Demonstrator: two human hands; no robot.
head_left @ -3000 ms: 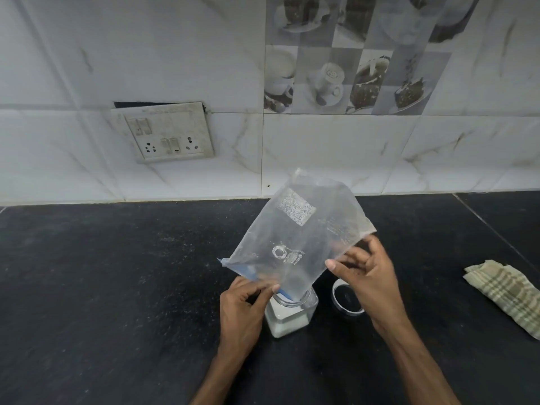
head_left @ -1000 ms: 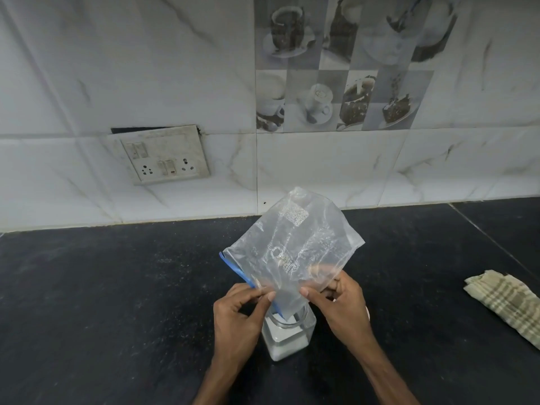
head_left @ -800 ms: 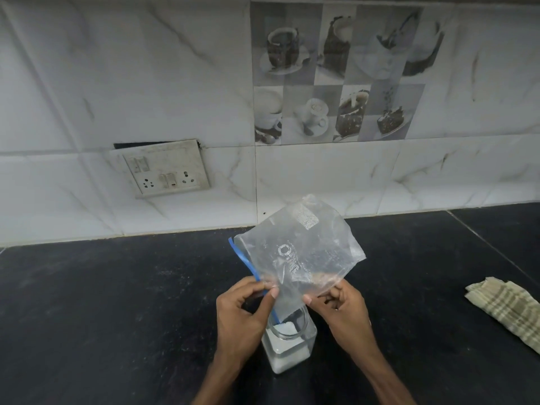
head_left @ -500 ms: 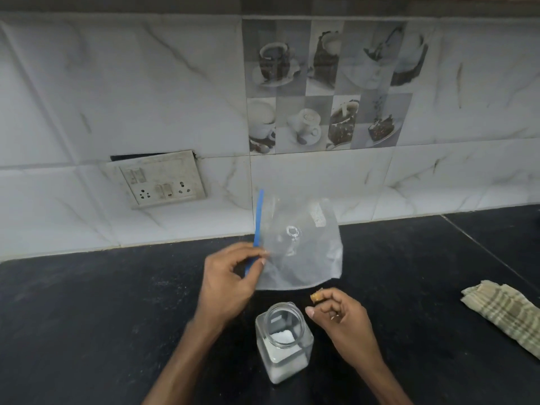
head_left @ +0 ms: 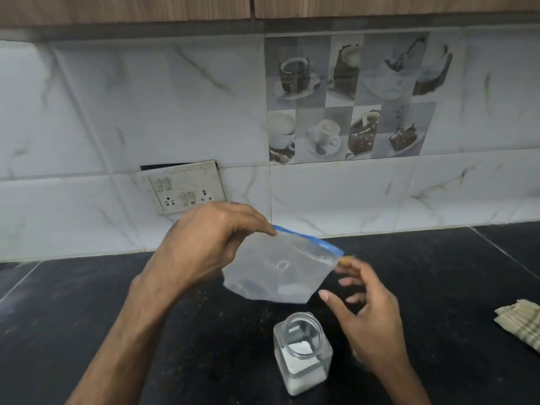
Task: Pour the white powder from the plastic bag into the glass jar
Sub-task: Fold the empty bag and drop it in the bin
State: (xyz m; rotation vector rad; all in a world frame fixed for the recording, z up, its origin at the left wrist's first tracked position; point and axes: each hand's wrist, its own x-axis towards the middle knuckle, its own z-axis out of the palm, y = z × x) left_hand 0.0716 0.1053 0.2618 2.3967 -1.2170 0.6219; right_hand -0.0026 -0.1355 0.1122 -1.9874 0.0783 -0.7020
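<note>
Plastic bag (head_left: 277,270), one, pinched in left hand (head_left: 204,247) grip; right hand (head_left: 371,314) loose beside one glass jar (head_left: 302,352).

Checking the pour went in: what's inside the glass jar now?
White powder fills the lower part of the open glass jar, well below its neck. Nothing else shows inside; the powder hides the jar's floor.

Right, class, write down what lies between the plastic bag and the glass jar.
Nothing: in the head view, only bare black counter shows between the bag, held up by the left hand, and the open jar.
</note>
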